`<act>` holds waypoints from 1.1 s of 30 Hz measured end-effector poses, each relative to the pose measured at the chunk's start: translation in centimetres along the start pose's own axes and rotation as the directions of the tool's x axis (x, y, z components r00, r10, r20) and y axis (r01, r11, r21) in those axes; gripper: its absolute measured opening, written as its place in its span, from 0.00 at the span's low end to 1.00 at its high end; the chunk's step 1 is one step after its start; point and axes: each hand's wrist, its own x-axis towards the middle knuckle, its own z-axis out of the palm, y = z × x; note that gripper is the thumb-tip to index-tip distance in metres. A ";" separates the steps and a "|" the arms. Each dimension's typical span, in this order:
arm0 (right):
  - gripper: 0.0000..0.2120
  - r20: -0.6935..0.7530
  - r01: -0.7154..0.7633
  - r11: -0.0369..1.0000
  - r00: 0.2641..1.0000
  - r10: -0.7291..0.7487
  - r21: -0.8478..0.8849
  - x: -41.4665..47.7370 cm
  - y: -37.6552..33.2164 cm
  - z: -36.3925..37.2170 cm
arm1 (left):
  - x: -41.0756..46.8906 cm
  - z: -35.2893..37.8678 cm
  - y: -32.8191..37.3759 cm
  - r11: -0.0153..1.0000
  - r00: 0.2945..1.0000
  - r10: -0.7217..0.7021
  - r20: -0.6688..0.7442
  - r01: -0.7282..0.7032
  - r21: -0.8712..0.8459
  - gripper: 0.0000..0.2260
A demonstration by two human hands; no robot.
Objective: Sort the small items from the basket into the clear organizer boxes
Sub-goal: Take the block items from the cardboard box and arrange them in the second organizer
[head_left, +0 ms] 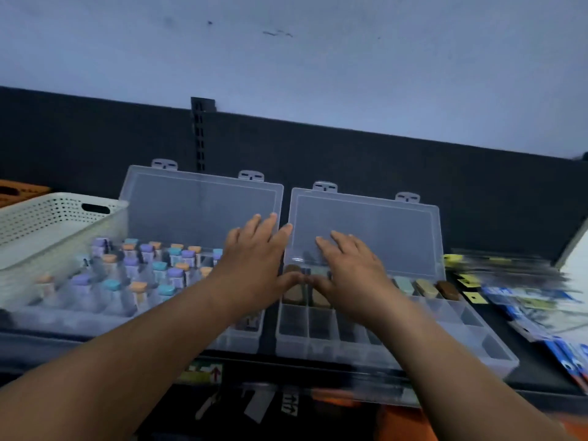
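Note:
Two clear organizer boxes stand side by side on the dark table with their lids raised. The left box (241, 340) holds several small bottles (165, 268) with purple, teal and orange caps. The right box (471, 332) has a few brown and tan blocks (426, 288) in its back row. My left hand (254, 262) hovers with straight fingers over the gap between the boxes, its fingertips at the left lid (203, 208). My right hand (353, 275) is spread flat over the right box, fingers toward its lid (397, 233). Neither hand holds anything.
A white perforated basket (41, 224) stands at the far left, beside the left box. Flat packets in blue and yellow (521, 297) lie on the table to the right. A dark back panel (350, 154) runs behind the boxes.

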 end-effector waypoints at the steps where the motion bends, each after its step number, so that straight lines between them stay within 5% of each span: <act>1: 0.36 0.000 0.015 1.000 1.000 -0.015 0.002 0.2 -1.0 0.0 | -0.6 -0.3 -1.1 1.000 1.000 -0.020 -0.019 0.020 0.010 0.40; 11: 0.36 -0.043 0.237 0.971 0.971 -0.237 -0.011 2.1 -17.9 1.9 | -10.7 -4.7 -16.2 0.973 0.972 -0.204 -0.117 0.215 0.084 0.40; 26: 0.36 -0.058 0.508 0.860 0.861 -0.505 0.045 2.0 -45.7 6.1 | -27.3 -12.3 -37.7 0.869 0.878 -0.477 -0.028 0.477 0.135 0.39; 33: 0.36 -0.041 0.607 0.791 0.795 -0.606 0.072 4.4 -54.4 6.3 | -31.4 -14.4 -44.9 0.821 0.828 -0.553 -0.099 0.561 0.105 0.40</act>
